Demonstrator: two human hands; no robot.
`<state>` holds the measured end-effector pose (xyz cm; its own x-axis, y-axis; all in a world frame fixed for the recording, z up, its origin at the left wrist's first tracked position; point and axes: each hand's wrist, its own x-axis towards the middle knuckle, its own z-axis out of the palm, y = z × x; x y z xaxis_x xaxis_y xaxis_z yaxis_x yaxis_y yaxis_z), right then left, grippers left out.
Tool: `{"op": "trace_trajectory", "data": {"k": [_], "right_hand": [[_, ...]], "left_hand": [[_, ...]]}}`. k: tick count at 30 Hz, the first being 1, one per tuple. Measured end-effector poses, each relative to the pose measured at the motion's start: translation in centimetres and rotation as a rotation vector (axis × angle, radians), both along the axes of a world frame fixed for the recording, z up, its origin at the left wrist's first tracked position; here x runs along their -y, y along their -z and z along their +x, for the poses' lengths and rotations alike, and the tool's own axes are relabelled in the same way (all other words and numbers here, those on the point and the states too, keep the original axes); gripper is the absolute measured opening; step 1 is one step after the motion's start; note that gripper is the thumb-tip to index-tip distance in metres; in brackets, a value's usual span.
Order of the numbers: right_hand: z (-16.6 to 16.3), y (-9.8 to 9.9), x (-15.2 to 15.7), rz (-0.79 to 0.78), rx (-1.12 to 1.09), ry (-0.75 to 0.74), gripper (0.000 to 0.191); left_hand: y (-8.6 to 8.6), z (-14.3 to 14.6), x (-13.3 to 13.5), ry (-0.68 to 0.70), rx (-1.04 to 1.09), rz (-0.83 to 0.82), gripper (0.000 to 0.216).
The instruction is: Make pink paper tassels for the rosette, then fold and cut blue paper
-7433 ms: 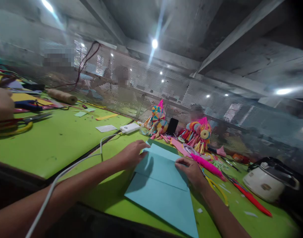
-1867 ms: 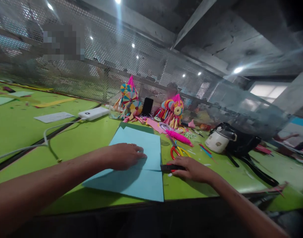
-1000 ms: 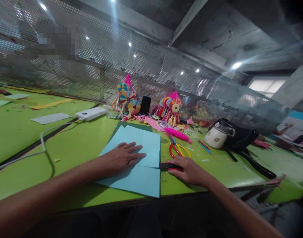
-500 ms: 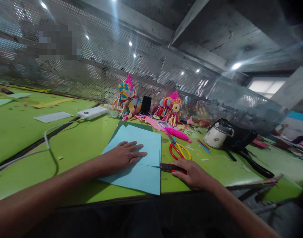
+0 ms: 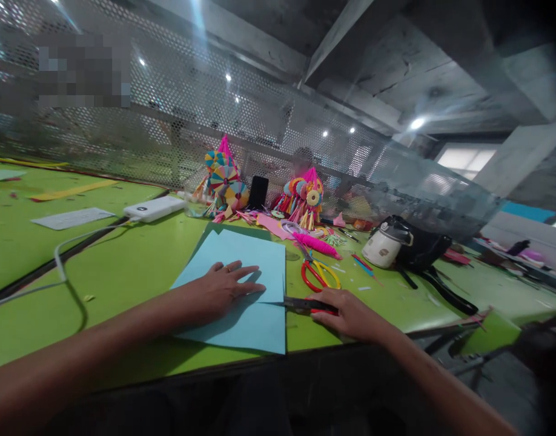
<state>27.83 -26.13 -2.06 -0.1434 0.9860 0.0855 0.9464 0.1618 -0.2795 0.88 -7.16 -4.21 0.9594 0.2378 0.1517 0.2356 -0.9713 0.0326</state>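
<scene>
A light blue paper sheet [image 5: 241, 257] lies on the green table [image 5: 137, 266] near its front edge. My left hand [image 5: 221, 289] rests flat on the sheet with its fingers spread, pressing it down. My right hand [image 5: 350, 315] is closed on a black and red cutter [image 5: 305, 304] at the sheet's right edge. The cutter's blade lies inside the paper along a crease, pointing left toward my left fingertips. A darker green sheet [image 5: 214, 230] peeks out from under the blue one at its far edge.
Red and yellow scissors [image 5: 318, 275] lie just behind my right hand. Colourful paper ornaments [image 5: 223, 181], a black phone [image 5: 258, 192], a pink tassel [image 5: 315, 245], a white pot [image 5: 383, 248] and a white power bank [image 5: 151, 209] with its cable stand further back, before a perforated metal screen [image 5: 169, 133].
The cutter's blade has slid further left into the blue sheet along the crease. My left hand stays pressed on the paper. The camera has shifted slightly to the right.
</scene>
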Motion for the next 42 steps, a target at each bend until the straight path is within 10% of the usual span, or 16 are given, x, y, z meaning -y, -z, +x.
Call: {"op": "trace_trajectory", "data": {"k": [42], "right_hand": [[-5.6, 0.8, 2.0, 0.360, 0.413, 0.235, 0.038]], "left_hand": [[0.6, 0.4, 1.3, -0.090, 0.092, -0.042, 0.048]]}}
